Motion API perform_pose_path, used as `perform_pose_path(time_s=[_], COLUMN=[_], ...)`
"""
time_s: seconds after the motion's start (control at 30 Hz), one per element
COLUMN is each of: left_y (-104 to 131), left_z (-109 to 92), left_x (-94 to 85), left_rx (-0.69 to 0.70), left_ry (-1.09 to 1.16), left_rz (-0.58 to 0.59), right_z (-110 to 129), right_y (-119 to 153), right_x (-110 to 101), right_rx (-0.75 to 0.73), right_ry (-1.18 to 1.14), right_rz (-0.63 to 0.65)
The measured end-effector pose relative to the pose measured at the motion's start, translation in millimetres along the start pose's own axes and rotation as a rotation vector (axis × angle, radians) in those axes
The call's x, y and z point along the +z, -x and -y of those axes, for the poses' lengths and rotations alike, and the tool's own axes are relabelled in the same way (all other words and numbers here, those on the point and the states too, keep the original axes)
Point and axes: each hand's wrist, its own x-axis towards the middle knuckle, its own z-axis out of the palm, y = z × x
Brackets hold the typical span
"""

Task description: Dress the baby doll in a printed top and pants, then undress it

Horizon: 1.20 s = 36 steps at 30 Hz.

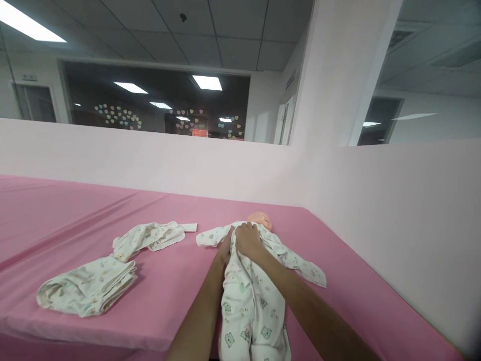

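A baby doll [260, 219] lies on its back on the pink sheet, its head at the far end. White patterned clothing [255, 301] covers its body, with one sleeve spread to each side and the legs toward me. My right hand [248, 239] is closed on the front of the clothing at the chest, knuckles up. Beside it, my left hand [226, 245] rests along the left edge of the chest. Its fingertips are hidden by the cloth, so its grip cannot be made out.
To the left lie a folded patterned cloth [88, 286] and a crumpled patterned garment [150, 238]. The pink sheet [169, 286] covers the surface. A white wall [150, 160] with windows stands behind it, and another wall [406, 210] runs along the right.
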Motion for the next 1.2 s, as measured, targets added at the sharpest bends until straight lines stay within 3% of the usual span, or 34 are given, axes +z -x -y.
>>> perform_pose_path(time_s=[0.1,0.23,0.4,0.57,0.7,0.8,0.97,1.1,1.2], left_y=[-6,-8,-6,-7,-3,7,17,9,2], left_z=[7,14,16,15,11,4,-12,-18,-19], left_x=[-1.5,-5.7,-8.0,-6.9,-12.6,-26.5,-48.5,-44.4,-36.3], left_rx=[-0.01,-0.028,-0.052,-0.077,-0.114,-0.135,-0.047,0.134,0.252], left_ry=[0.104,0.186,0.193,0.133,0.016,-0.148,-0.509,-0.717,-0.773], left_rz=[0.053,0.107,0.137,0.139,0.152,0.15,0.062,-0.078,-0.179], right_z=[-16,-24,-41,-76,-106,-118,-110,-105,-115], right_y=[-11,-6,24,68,91,95,85,70,58], right_x=[5,14,21,33,42,47,57,57,45], right_rx=[0.056,0.061,0.11,0.194,0.26,0.296,0.304,0.333,0.373], right_ry=[-0.039,-0.106,-0.187,-0.285,-0.449,-0.551,-0.711,-0.819,-0.892], right_rz=[-0.028,-0.089,-0.209,-0.349,-0.33,-0.306,-0.351,-0.419,-0.489])
